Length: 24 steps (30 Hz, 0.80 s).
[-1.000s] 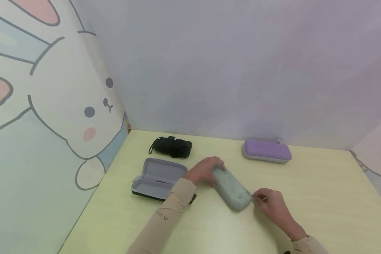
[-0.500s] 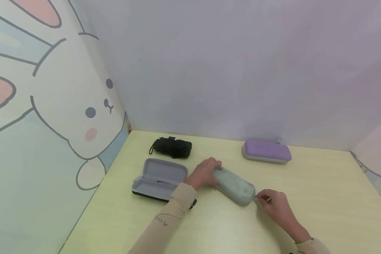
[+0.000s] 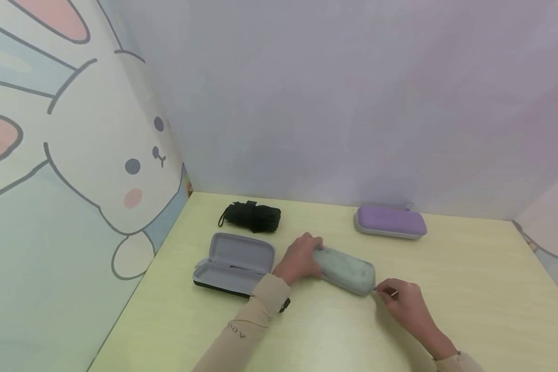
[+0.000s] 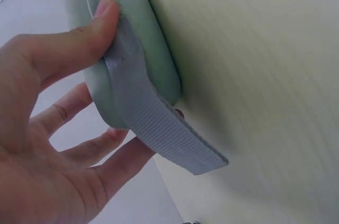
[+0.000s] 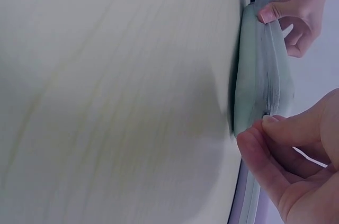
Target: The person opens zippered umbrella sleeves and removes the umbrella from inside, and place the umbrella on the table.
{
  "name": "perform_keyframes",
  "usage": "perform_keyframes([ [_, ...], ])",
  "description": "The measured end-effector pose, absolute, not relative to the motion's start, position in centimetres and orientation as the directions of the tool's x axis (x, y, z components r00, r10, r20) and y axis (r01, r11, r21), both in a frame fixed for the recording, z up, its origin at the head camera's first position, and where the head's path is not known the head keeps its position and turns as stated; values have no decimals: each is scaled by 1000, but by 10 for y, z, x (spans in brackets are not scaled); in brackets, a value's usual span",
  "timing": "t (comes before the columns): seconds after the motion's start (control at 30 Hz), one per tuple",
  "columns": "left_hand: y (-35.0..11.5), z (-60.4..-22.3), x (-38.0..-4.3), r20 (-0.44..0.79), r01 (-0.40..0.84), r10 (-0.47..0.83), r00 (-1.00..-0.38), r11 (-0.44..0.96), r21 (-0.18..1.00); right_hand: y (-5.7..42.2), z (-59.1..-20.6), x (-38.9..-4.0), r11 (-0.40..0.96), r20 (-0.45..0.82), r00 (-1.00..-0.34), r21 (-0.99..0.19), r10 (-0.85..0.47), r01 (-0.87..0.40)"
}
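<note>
A pale green zippered case (image 3: 346, 269) lies on the table at a slant, between the two hands. My left hand (image 3: 301, 258) grips its far-left end, thumb on the grey zipper side and fingers round the other side, as the left wrist view shows. From that end a grey ribbed strap (image 4: 164, 123) hangs out. At the opposite end my right hand (image 3: 403, 302) pinches the zipper pull between thumb and forefinger; the pull itself is mostly hidden by the fingertips (image 5: 271, 120). In the right wrist view the zipper line runs along the case's side.
An open grey case (image 3: 242, 253) lies left of my left hand, partly behind the sleeve. Behind it is a folded black umbrella (image 3: 252, 216). A closed purple case (image 3: 391, 221) lies at the back right, near the wall (image 3: 335, 103).
The green case has swung round so its right end has moved up and right, making it lie flatter across the view. The right hand has shifted slightly right, still pinching the pull.
</note>
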<state>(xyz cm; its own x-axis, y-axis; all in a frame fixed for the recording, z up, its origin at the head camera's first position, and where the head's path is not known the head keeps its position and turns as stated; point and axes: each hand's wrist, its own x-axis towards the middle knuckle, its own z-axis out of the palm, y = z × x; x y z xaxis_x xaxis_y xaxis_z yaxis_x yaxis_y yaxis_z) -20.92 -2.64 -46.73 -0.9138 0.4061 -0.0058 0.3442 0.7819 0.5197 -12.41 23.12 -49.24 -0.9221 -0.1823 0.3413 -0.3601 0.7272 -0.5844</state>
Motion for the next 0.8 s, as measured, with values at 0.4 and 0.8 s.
perform_keyframes([
  [0.4,-28,-468,-198,-25,310,388,-921,773,553,230,-493,-125,744,312,-939,-591,-145,-311],
  [0.8,-36,-465,-196,-48,277,386,-921,736,617,233,-492,-123,735,308,-943,-609,-128,-299],
])
